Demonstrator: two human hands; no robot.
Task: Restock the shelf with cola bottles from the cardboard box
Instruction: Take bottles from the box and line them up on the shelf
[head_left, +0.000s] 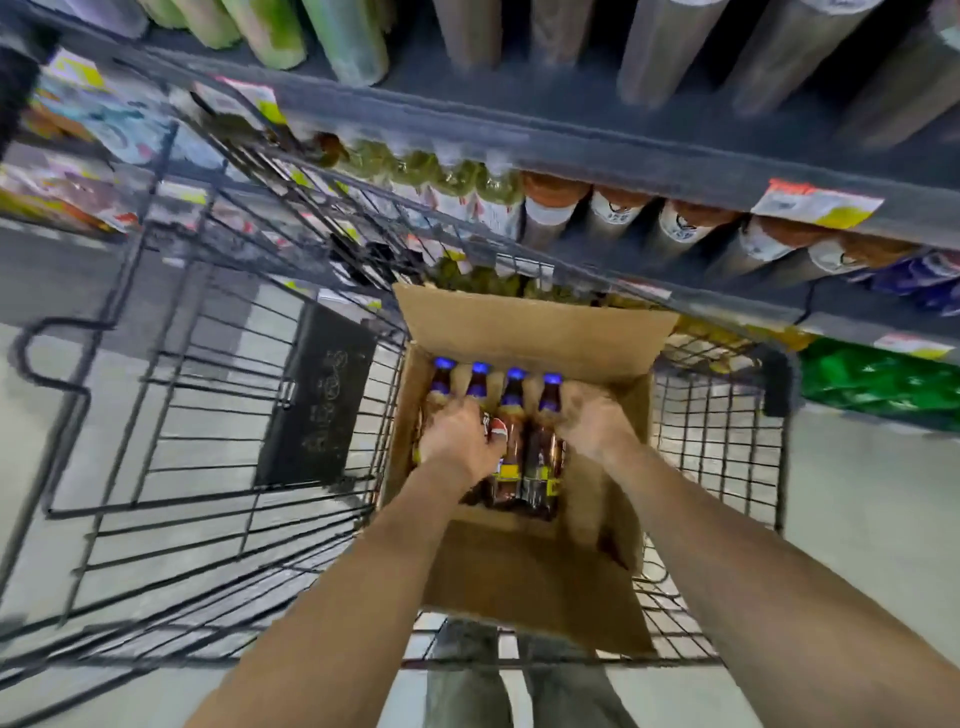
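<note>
Left hand (460, 436) gripping leftmost bottles (441, 387) | right hand (587, 415) curled round rightmost bottle (543, 457) | third bottle (511, 415) between hands | box (524, 322) around both hands | cart (317, 400) beneath box

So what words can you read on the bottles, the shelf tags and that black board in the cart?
No text here can be read.
On the cola bottles in the cardboard box: labels too blurred.
On the price tags: too blurred.
On the black panel: pale marks, unreadable.
On the shelf bottles: white labels, too small.
</note>
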